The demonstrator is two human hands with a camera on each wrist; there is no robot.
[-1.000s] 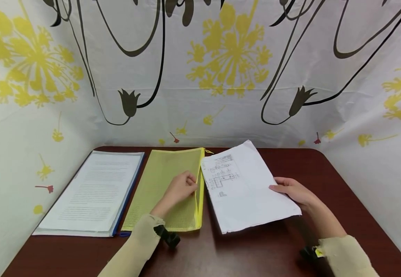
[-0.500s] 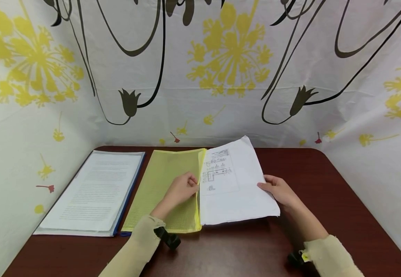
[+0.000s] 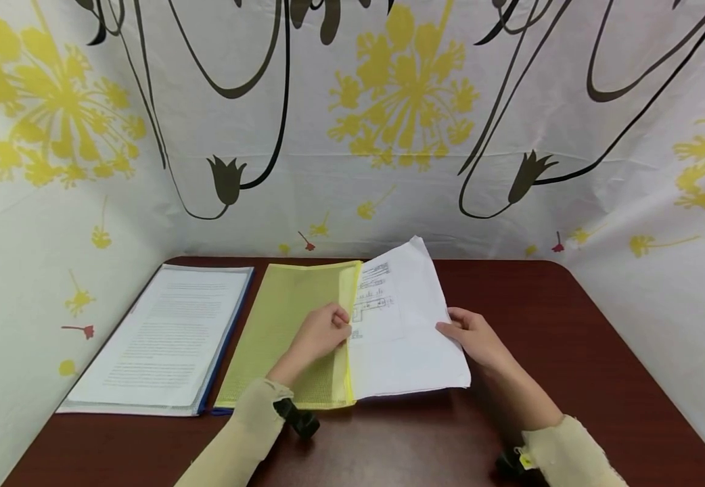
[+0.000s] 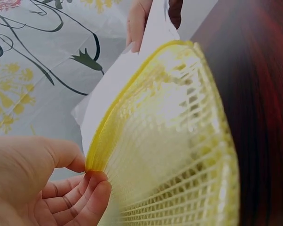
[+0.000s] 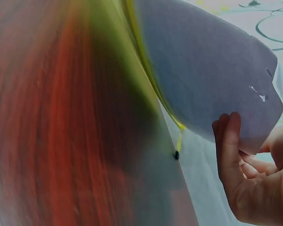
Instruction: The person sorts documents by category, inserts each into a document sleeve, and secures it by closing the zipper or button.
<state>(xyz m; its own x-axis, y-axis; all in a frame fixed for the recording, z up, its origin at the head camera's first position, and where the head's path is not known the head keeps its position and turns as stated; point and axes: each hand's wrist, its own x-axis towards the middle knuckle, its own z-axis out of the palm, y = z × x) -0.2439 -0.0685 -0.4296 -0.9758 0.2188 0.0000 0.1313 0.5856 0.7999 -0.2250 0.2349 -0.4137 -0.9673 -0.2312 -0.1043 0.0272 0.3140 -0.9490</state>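
Note:
A yellow mesh zipper pouch [image 3: 279, 304] lies mid-table with its right side open. My left hand [image 3: 321, 333] pinches the pouch's zippered edge between thumb and fingers, as the left wrist view shows at the yellow zipper [image 4: 98, 150]. White paper sheets [image 3: 413, 345], the top one bearing a printed drawing, are partly inside the pouch, their left part under the mesh. My right hand [image 3: 477, 338] grips their right edge, thumb on top and fingers beneath. In the right wrist view the fingers [image 5: 228, 146] lie against the underside of the sheets [image 5: 202, 70].
Left of the pouch, a blue-edged folder with printed pages [image 3: 164, 331] lies on the dark wooden table [image 3: 389, 446]. A white cloth with yellow and grey flowers [image 3: 389, 203] hangs behind and along both sides.
My right hand has moved left, sliding the sheets from beside the pouch into its opening, and part of the drawing is now covered. The left hand has stayed nearly still at the edge.

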